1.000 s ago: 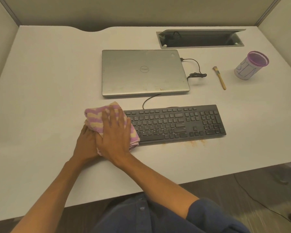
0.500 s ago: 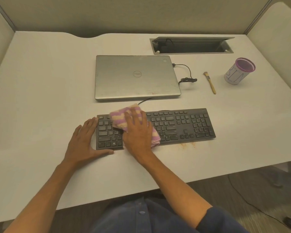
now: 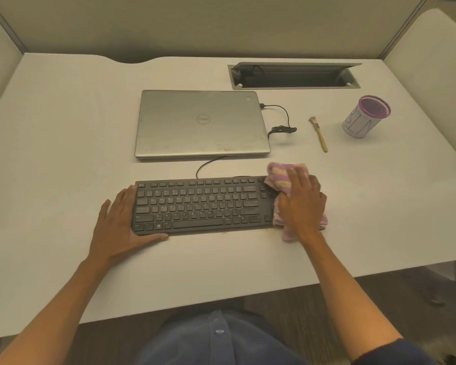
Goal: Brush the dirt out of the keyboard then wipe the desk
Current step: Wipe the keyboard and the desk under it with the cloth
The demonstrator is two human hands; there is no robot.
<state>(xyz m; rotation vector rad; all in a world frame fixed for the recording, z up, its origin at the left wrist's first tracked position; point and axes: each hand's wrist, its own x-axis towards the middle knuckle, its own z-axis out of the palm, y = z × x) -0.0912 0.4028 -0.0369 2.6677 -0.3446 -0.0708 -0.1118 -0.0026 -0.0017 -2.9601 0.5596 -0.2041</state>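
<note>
A black keyboard (image 3: pixel 200 205) lies near the front of the white desk (image 3: pixel 63 154). My right hand (image 3: pixel 302 205) presses a pink and yellow striped cloth (image 3: pixel 282 177) flat onto the keyboard's right end, which the cloth and hand hide. My left hand (image 3: pixel 120 223) lies flat against the keyboard's left end, thumb along its front edge. A small wooden-handled brush (image 3: pixel 319 134) rests on the desk to the right of the laptop, apart from both hands.
A closed silver laptop (image 3: pixel 202 125) sits behind the keyboard with a black cable (image 3: pixel 282 122) at its right. A purple-rimmed white cup (image 3: pixel 365 117) stands at the right. An open cable hatch (image 3: pixel 292 76) is at the back. Brown smudges (image 3: pixel 248 233) mark the desk before the keyboard.
My right hand has swept the cloth from the keyboard's left end across to its right end. My left hand came off the cloth and settled against the keyboard's left end.
</note>
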